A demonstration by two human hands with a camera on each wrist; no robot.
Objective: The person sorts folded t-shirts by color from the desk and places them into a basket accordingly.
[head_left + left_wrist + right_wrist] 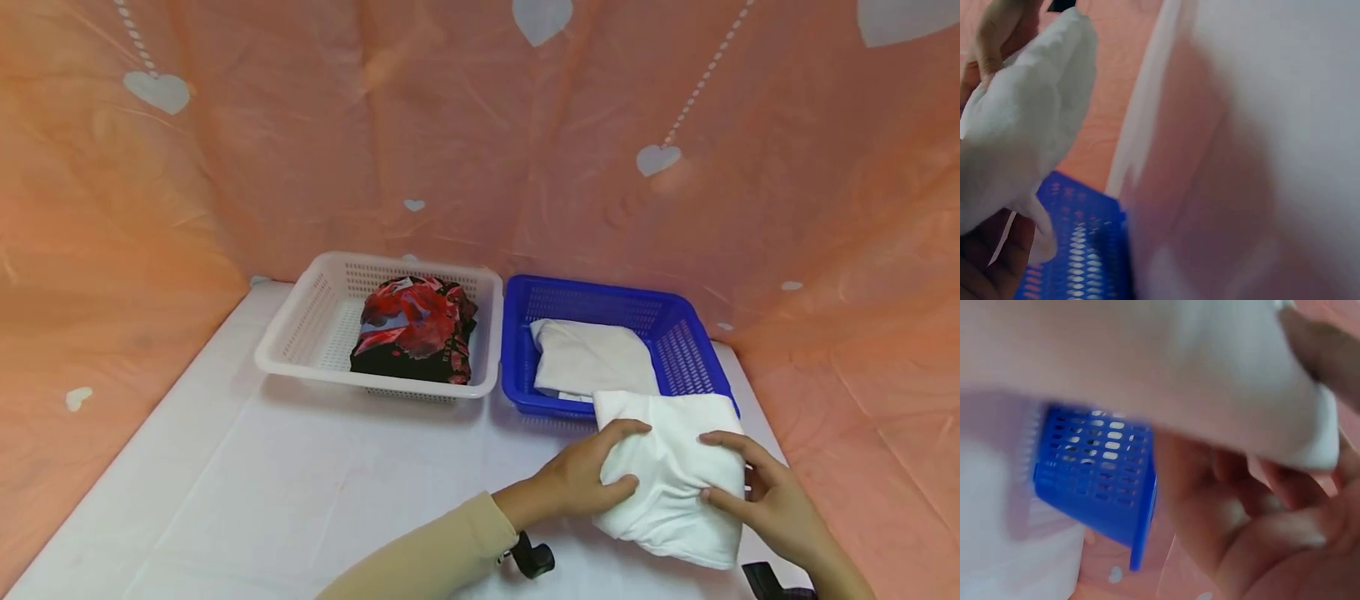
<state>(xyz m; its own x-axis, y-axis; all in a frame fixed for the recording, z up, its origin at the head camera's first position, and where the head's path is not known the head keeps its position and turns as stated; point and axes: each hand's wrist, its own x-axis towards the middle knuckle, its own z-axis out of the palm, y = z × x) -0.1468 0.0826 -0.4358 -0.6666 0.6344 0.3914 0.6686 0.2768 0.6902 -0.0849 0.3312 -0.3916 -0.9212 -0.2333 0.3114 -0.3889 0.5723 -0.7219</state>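
Observation:
A folded white cloth garment (675, 475) is held up between both hands, in front of the blue basket (697, 358) and overlapping its near rim in the head view. My left hand (577, 479) grips its left side, thumb and a finger on the near face. On the right side my right hand (772, 492) pinches the edge, with its other fingers behind the fabric. The right wrist view shows the garment (1210, 381) with curled fingers (1260, 506) under it. Inside the blue basket lies another folded white garment (596, 358).
Left of the blue basket stands a white basket (300, 362) holding a folded black garment with a red floral print (416, 329). Both baskets sit at the back of a white-covered table (300, 500). An orange curtain (450, 125) with pale hearts hangs behind and at the sides.

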